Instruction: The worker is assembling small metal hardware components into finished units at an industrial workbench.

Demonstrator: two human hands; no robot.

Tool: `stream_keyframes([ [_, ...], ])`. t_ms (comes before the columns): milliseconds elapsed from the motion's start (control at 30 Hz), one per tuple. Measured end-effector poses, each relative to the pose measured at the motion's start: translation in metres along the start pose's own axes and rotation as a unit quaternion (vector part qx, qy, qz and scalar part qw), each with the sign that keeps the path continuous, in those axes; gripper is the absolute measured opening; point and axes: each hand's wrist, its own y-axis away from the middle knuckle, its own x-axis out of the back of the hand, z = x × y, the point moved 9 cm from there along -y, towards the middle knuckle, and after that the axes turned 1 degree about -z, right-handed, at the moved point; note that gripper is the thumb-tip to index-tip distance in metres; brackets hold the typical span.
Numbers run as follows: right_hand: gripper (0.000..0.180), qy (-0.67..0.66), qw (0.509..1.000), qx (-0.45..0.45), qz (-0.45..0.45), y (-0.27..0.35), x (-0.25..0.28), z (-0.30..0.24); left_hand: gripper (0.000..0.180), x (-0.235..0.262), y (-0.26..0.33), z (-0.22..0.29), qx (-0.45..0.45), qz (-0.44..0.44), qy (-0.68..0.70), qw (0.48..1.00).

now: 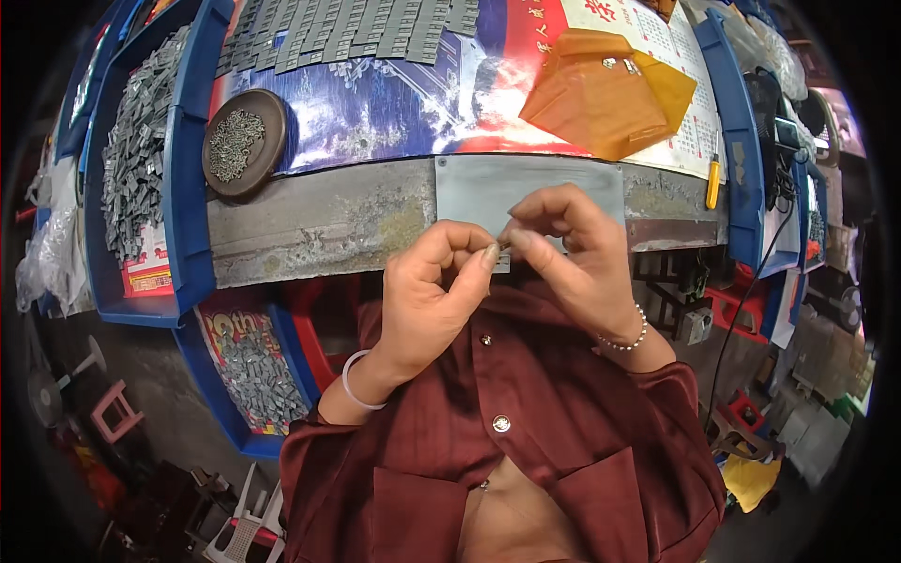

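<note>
At the table's front edge both my hands meet, fingertips nearly touching. My left hand [434, 291] is closed, thumb and index finger pinched together. My right hand [584, 263] is also closed in a pinch, its fingers curled. Whatever they hold between them is too small and too covered by the fingertips to name. Just beyond and partly beneath the hands lies a grey metal plate [530, 183]. A round brown dish [267, 174] of small metal parts [236, 144] sits to the left of the plate.
Grey pieces [141, 141] fill a blue bin [188, 188] at left; a lower blue bin [249, 441] holds more. Grey parts [366, 28] lie in rows at the back. Orange paper [601, 103] bears small shiny pieces. A yellow-handled tool [713, 183] lies near a right-hand blue bin [741, 141].
</note>
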Motion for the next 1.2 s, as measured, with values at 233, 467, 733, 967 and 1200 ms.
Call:
stream_keyframes([
  [233, 0.009, -0.072, 0.992, -0.031, -0.098, -0.001, -0.014, 0.012, 0.006, 0.001, 0.006, 0.0, -0.006, -0.007, 0.042, 0.999],
  [467, 0.007, -0.136, 0.983, -0.039, -0.113, 0.0, -0.023, 0.012, 0.008, 0.003, 0.009, 0.0, -0.04, -0.017, 0.004, 0.999],
  [733, 0.007, -0.191, 0.971, -0.088, -0.113, 0.001, -0.025, 0.017, 0.019, 0.007, 0.009, 0.006, -0.071, 0.001, 0.013, 0.997],
  [967, 0.008, -0.116, 0.98, -0.105, -0.122, -0.001, -0.029, 0.022, 0.027, 0.012, 0.014, 0.016, -0.197, 0.067, -0.101, 0.973],
  [1200, 0.006, -0.168, 0.968, -0.139, -0.122, 0.001, -0.038, 0.031, 0.031, 0.012, 0.021, 0.023, -0.302, 0.085, -0.157, 0.936],
])
